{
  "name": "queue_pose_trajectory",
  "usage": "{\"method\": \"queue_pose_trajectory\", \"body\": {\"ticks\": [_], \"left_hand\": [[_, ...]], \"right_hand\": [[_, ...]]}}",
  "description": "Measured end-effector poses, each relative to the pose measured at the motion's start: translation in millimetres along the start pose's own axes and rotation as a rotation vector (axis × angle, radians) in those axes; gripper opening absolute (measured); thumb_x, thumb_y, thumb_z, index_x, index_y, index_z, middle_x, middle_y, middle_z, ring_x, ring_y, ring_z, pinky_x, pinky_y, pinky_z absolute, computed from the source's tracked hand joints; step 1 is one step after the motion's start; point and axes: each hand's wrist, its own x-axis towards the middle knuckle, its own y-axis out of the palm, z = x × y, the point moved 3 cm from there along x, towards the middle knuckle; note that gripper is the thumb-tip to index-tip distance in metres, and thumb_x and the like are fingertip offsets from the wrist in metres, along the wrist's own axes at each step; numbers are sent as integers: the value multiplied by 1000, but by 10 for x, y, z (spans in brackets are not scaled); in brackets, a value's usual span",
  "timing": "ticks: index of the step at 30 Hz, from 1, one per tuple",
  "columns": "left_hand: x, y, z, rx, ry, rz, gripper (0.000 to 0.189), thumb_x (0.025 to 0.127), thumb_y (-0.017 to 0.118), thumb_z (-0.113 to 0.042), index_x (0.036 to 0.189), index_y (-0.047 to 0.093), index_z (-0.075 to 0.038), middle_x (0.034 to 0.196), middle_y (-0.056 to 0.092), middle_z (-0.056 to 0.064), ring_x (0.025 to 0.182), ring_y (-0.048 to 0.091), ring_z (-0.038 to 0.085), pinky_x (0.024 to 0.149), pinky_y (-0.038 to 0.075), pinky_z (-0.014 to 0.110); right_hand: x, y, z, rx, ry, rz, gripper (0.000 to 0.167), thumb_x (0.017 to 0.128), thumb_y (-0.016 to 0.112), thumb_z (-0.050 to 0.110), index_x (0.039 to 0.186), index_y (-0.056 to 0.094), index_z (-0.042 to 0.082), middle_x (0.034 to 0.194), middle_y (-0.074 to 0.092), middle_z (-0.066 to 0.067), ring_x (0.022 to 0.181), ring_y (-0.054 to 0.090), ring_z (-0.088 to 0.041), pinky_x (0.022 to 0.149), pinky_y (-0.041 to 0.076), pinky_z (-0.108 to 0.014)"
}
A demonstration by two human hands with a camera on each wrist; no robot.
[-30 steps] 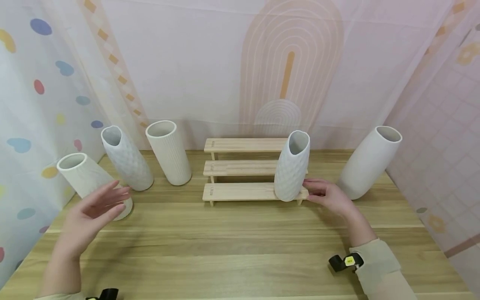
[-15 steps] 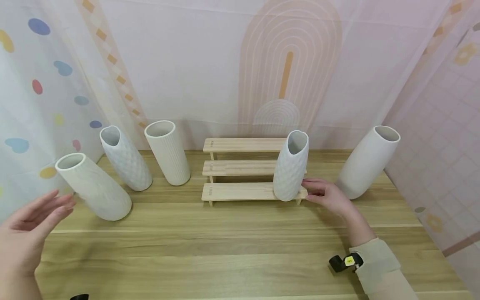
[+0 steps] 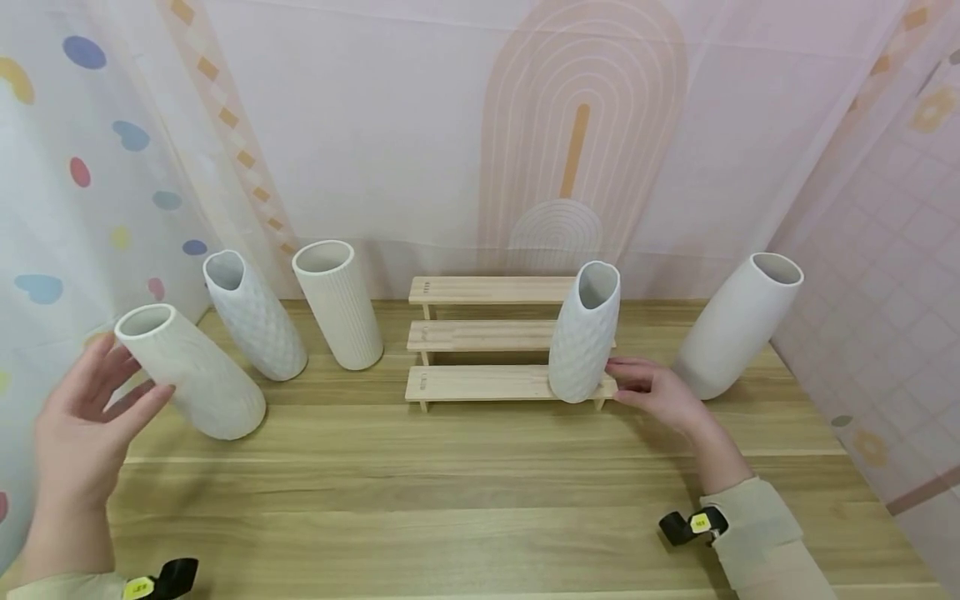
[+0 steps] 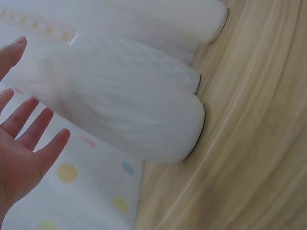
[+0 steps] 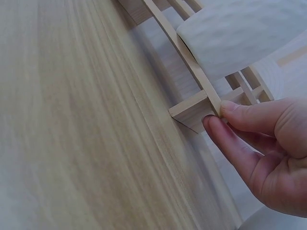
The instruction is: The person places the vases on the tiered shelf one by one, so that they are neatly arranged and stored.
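Observation:
My left hand (image 3: pixel 93 408), fingers spread and slightly bent, is beside the leftmost white vase (image 3: pixel 202 375). Its thumb is in front of the vase's left side; the left wrist view shows the fingers (image 4: pixel 33 129) apart from the vase wall. My right hand (image 3: pixel 656 390) pinches the right end of the lowest board of a three-tier wooden display stand (image 3: pixel 480 383), thumb on top and a fingertip below, clear in the right wrist view (image 5: pixel 268 148). A dimpled white vase (image 3: pixel 581 342) with a slanted mouth stands upright on that board, next to the right hand.
Behind the leftmost vase stand a dimpled vase (image 3: pixel 258 321) and a ribbed vase (image 3: pixel 341 308). A smooth white vase (image 3: pixel 735 329) is right of the right hand. Patterned curtains (image 3: pixel 375 125) enclose the wooden table (image 3: pixel 420 500) at the back and sides.
My left hand swung left, away from the front of the leftmost vase, then came back toward its left side. The right hand and the vases have kept their places.

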Motion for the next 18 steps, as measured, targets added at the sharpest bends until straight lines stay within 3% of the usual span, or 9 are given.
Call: {"method": "queue_pose_trajectory", "body": {"ticks": [4, 8, 18], "left_hand": [[75, 97, 1, 112, -7, 50, 77, 78, 63, 29, 147, 47, -3, 140, 56, 9, 120, 55, 16, 85, 46, 12], [109, 136, 35, 132, -14, 63, 83, 77, 66, 27, 149, 45, -9, 139, 55, 8, 117, 55, 15, 84, 44, 13], [162, 173, 102, 182, -84, -58, 79, 74, 73, 22, 144, 53, -11, 133, 57, 8, 111, 58, 14, 82, 45, 12]], "right_hand": [[4, 2, -5, -10, -8, 0, 44, 92, 67, -1, 134, 55, -11, 142, 47, -28, 123, 52, -41, 97, 48, -47], [10, 3, -13, -36, 4, -6, 44, 93, 67, 1, 134, 56, -9, 142, 48, -27, 127, 48, -42, 98, 47, -50], [11, 1, -51, -31, 19, -7, 44, 93, 68, 4, 134, 56, -8, 142, 48, -26, 134, 40, -43, 100, 44, -52]]}}
